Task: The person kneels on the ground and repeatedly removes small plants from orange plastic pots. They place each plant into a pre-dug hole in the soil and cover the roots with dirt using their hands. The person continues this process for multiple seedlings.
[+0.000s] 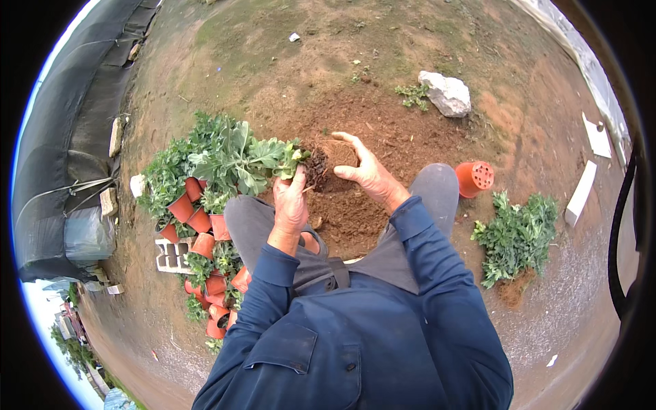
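Note:
My left hand [290, 202] grips a leafy green plant [246, 159] by its stem base; the foliage points left and the root ball [328, 161] lies to the right. Dark soil clings to the root ball near the stem, and its far end shows matted brown roots. Beside that end is my right hand [369, 177], thumb and fingers spread around its right side; whether they touch it I cannot tell. Loose brown soil [343, 220] lies beneath, between my knees. An orange plastic pot [474, 179] rests beyond my right knee, its holed base showing.
Several potted plants in orange pots [180, 208] lie at the left, by a concrete block [174, 256]. At the right is a heap of uprooted plants [517, 238] with bare roots. A white rock [445, 94] sits ahead on the right. Dark sheeting [92, 113] lines the far left.

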`<state>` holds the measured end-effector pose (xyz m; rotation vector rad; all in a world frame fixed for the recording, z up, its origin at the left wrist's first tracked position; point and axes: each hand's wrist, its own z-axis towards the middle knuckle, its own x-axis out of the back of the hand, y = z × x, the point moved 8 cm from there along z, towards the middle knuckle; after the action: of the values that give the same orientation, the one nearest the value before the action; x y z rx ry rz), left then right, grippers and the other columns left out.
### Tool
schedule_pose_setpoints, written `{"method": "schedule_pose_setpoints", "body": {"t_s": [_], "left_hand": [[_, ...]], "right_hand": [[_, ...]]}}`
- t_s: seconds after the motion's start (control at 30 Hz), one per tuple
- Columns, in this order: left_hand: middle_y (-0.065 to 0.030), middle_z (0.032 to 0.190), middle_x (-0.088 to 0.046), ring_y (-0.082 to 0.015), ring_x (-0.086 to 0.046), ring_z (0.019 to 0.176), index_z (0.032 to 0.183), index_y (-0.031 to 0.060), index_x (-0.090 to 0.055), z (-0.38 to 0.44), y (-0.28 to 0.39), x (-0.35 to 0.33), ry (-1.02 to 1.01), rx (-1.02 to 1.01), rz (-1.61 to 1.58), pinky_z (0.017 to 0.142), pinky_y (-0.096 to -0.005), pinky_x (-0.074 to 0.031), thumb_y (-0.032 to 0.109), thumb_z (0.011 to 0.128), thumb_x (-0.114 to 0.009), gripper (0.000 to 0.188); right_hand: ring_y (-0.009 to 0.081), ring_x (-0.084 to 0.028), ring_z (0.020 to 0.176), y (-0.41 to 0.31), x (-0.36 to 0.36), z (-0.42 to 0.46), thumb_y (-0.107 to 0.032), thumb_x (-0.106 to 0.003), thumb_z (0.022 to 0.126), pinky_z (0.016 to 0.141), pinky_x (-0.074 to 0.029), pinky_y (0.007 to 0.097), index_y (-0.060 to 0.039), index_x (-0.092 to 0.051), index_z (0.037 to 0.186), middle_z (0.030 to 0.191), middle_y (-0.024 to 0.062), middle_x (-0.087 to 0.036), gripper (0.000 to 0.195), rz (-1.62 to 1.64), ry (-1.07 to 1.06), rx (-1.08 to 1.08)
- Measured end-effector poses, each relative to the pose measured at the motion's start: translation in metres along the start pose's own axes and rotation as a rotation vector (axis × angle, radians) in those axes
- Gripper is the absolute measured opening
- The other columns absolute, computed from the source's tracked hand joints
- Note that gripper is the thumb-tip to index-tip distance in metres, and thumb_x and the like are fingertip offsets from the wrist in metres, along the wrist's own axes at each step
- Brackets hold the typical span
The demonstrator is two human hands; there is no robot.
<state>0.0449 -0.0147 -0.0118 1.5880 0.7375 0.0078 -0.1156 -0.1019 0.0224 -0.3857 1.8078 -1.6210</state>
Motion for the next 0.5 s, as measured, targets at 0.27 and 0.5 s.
{"method": "schedule_pose_setpoints", "body": {"t_s": [0.27,0.5], "left_hand": [[-0.0078,0.132,-0.05,-0.0174,-0.049,0.118,0.145,0.0059,-0.032,-0.022,0.018,-0.043,-0.301,0.106,0.147,0.101,-0.0325,-0.041,0.019,0.074,-0.081,0.087],[-0.0063,0.128,-0.053,-0.0182,-0.053,0.116,0.14,0.0045,-0.038,-0.013,-0.002,-0.017,-0.209,-0.045,0.327,0.101,-0.034,-0.043,0.007,0.078,-0.07,0.07]], "right_hand": [[0.0141,-0.053,0.106,0.022,-0.006,-0.011,-0.006,-0.066,0.079,0.092,-0.045,0.0293,-0.0072,-0.053,0.117,0.116,0.0052,-0.056,0.04,0.178,0.072,-0.013],[0.016,-0.05,0.113,0.039,-0.009,-0.015,-0.009,-0.062,0.081,0.1,-0.04,0.0324,-0.0074,-0.051,0.124,0.121,0.0062,-0.053,0.044,0.291,0.099,-0.111]]}}
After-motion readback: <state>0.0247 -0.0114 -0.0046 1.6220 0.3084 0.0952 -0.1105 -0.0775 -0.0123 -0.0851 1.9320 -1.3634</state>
